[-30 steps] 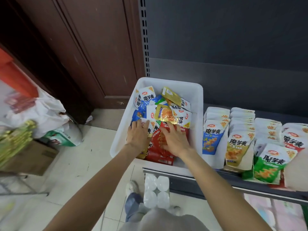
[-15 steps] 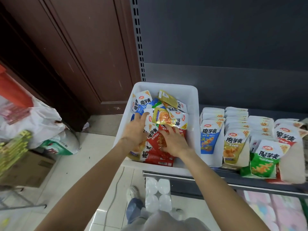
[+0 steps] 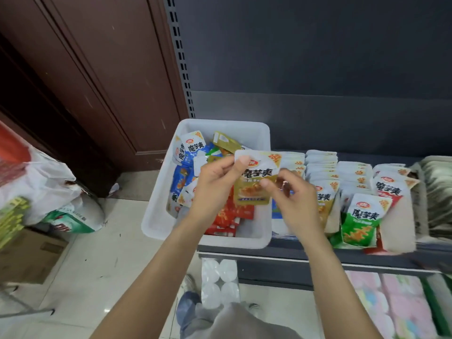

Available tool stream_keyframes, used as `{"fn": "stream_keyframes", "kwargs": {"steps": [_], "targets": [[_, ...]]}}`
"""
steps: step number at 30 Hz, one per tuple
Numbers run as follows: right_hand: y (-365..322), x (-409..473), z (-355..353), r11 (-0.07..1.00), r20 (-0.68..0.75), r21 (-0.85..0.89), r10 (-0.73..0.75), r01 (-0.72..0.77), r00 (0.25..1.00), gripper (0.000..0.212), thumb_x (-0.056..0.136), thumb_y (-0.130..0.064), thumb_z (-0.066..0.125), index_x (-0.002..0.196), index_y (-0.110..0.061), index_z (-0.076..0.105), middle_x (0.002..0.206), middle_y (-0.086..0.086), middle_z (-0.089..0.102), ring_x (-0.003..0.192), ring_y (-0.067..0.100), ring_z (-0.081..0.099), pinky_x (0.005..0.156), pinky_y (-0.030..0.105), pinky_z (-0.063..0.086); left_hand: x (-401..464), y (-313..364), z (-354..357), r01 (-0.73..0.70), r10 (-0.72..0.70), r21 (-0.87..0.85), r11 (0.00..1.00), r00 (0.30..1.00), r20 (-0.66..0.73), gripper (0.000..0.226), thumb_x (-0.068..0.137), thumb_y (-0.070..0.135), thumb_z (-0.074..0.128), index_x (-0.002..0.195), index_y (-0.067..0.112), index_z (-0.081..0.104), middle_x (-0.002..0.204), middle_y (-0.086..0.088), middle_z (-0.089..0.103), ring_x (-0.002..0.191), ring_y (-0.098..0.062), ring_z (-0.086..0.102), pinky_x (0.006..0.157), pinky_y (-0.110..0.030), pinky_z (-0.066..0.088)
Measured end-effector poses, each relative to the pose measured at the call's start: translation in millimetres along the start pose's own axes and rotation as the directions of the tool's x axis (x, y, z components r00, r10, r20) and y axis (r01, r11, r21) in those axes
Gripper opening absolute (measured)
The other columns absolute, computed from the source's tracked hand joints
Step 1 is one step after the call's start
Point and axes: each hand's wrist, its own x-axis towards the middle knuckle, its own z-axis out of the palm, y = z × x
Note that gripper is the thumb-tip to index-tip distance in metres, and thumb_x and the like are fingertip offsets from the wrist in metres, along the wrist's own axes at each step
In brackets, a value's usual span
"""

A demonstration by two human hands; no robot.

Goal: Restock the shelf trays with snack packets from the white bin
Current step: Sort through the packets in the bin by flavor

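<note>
A white bin (image 3: 156, 216) sits on the shelf's left end, holding several blue, red and gold snack packets (image 3: 188, 152). Above the bin I hold a gold-and-white packet (image 3: 254, 192) upright. My left hand (image 3: 215, 189) pinches its top left corner. My right hand (image 3: 293, 201) pinches its right edge with thumb and fingers. To the right stand shelf trays (image 3: 401, 226) with rows of upright packets: gold ones (image 3: 325, 199), green ones (image 3: 362, 221) and red-trimmed ones (image 3: 389, 189).
A brown wooden door (image 3: 97, 81) stands left of the dark shelf back panel (image 3: 318, 69). Bags (image 3: 49, 189) and a cardboard box (image 3: 27, 255) lie on the tiled floor at left. White bottle caps (image 3: 220, 280) and pastel packs (image 3: 391, 304) sit below the shelf.
Both hands have risen out of the bin's packets. They now hold one gold packet up between them above the bin. The camera view has shifted slightly left.
</note>
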Motion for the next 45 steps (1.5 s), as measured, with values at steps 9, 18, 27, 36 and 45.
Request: {"fn": "stream_keyframes", "kwargs": {"steps": [9, 18, 27, 36, 45], "targets": [[40, -31, -106, 0.992, -0.268, -0.016, 0.119, -0.128, 0.956, 0.013, 0.092, -0.019, 0.059, 0.080, -0.021, 0.057, 0.072, -0.013, 0.068, 0.073, 0.003, 0.067, 0.066, 0.021, 0.052, 18, -30, 108, -0.144, 0.099, 0.135, 0.980, 0.951, 0.294, 0.013, 0.090, 0.017, 0.061, 0.098, 0.014, 0.071, 0.091, 0.008, 0.071, 0.088, -0.004, 0.066, 0.081, -0.017, 0.049], [87, -32, -100, 0.937, -0.129, -0.151, 0.297, -0.315, 0.946, 0.013, 0.094, -0.022, 0.057, 0.084, -0.019, 0.049, 0.081, -0.004, 0.070, 0.078, 0.011, 0.070, 0.074, 0.038, 0.057, 27, -81, 109, -0.239, 0.142, 0.515, 0.824, 0.965, 0.221, 0.013, 0.087, 0.021, 0.067, 0.099, 0.020, 0.070, 0.090, 0.014, 0.068, 0.078, 0.002, 0.065, 0.076, -0.021, 0.053], [98, -27, -83, 0.887, -0.195, -0.378, 0.205, -0.266, 0.959, 0.024, 0.093, -0.017, 0.058, 0.115, -0.017, 0.050, 0.109, 0.002, 0.065, 0.083, 0.009, 0.063, 0.069, 0.023, 0.052, 35, -100, 110, -0.337, 0.159, 0.844, 0.418, 0.941, 0.297, 0.020, 0.091, 0.030, 0.059, 0.110, 0.024, 0.064, 0.095, 0.006, 0.070, 0.084, -0.015, 0.066, 0.067, -0.028, 0.051], [71, -50, -83, 0.905, -0.246, -0.411, 0.003, -0.107, 0.969, 0.023, 0.089, -0.007, 0.059, 0.111, -0.011, 0.060, 0.108, 0.006, 0.062, 0.080, 0.012, 0.059, 0.066, 0.016, 0.044, 21, -87, 79, -0.438, 0.436, 0.814, 0.380, 0.862, 0.260, 0.020, 0.087, 0.020, 0.061, 0.106, 0.017, 0.068, 0.096, 0.001, 0.068, 0.088, -0.014, 0.059, 0.069, -0.024, 0.048], [8, -4, -2, 0.934, 0.275, -0.353, 0.045, 0.057, 0.960, 0.019, 0.094, -0.020, 0.055, 0.111, -0.020, 0.063, 0.105, -0.006, 0.066, 0.089, 0.005, 0.061, 0.079, 0.023, 0.051, 12, -101, -82, -0.223, 0.191, 0.927, 0.302, 0.967, 0.170, 0.036, 0.084, 0.039, 0.058, 0.113, 0.018, 0.064, 0.105, 0.000, 0.067, 0.101, -0.020, 0.056, 0.089, -0.035, 0.046]]}}
